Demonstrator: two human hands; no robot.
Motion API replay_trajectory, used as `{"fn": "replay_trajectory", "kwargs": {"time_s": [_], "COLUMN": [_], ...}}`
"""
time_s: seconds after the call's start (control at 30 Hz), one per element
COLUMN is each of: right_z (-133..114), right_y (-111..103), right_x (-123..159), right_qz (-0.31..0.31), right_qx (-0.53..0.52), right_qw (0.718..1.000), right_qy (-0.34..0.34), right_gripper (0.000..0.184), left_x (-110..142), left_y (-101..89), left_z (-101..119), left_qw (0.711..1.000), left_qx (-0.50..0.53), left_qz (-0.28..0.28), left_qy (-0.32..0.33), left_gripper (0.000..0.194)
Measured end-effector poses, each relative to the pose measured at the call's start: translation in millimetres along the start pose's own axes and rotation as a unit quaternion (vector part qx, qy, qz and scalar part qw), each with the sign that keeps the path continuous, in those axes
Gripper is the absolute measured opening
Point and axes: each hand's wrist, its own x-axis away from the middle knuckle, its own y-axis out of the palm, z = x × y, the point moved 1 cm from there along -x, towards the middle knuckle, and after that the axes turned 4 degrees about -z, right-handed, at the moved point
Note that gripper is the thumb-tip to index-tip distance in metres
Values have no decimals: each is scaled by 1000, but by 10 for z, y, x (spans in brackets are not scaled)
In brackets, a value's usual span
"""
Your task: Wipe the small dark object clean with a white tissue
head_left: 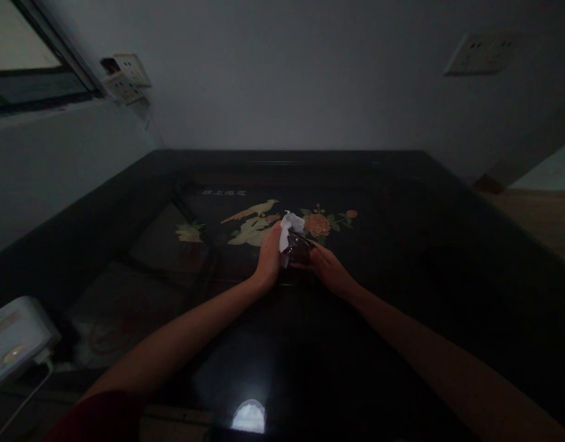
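Over the middle of a glossy black table [301, 344], my two hands meet around a small object. My right hand [331, 268] grips a dark, shiny, see-through-looking piece [299, 248] from its right side; its exact kind is hard to make out in the dim light. A crumpled white tissue [289, 230] lies against the left side and top of that dark piece. My left hand [268, 259] presses the tissue to it, its fingers partly hidden behind the paper.
A painted bird [259, 210] and an orange flower [317, 224] decorate the tabletop beyond my hands. At the left edge stands a white box-shaped device [19, 337] with a white cable. Wall sockets [479, 54] sit on the grey wall behind the table.
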Motion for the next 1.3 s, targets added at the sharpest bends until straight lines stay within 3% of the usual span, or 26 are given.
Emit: {"fn": "replay_trajectory", "kwargs": {"time_s": [0.3,0.47,0.57,0.67,0.77,0.83,0.9,1.0,1.07,1.17,1.3], "right_z": [14,-29,-62,-92,-95,-82,-63,-41,-35,-31,-26], "right_y": [-35,-15,-17,-12,-6,-10,-21,-36,-41,-39,-34], "right_x": [1,9,9,2,-7,-7,-2,12,18,17,8], "right_qz": [-12,-19,-6,10,11,11,14,20,15,4,5], "right_qx": [19,62,118,157,157,144,127,99,90,88,73], "right_qw": [1000,998,993,987,987,989,992,995,996,996,997], "right_qy": [-6,-13,-14,-28,-32,-26,-17,-8,-5,-3,-8], "right_gripper": [63,60,54,45,41,43,46,52,56,58,60], "left_x": [58,57,74,85,79,67,50,12,-23,-76,-110], "left_y": [20,4,-20,-31,-29,-27,-28,-30,-29,-19,-4], "left_z": [275,311,376,431,452,448,426,350,278,182,143], "left_qw": [998,988,956,896,869,884,916,972,992,998,992], "left_qx": [-34,-87,-183,-276,-309,-289,-242,-138,-68,26,76], "left_qz": [-20,-74,-103,-152,-182,-171,-151,-117,-89,-51,-64], "left_qy": [59,99,207,313,341,325,280,152,57,-36,-76], "left_gripper": [40,40,38,34,31,32,34,35,33,30,25]}}
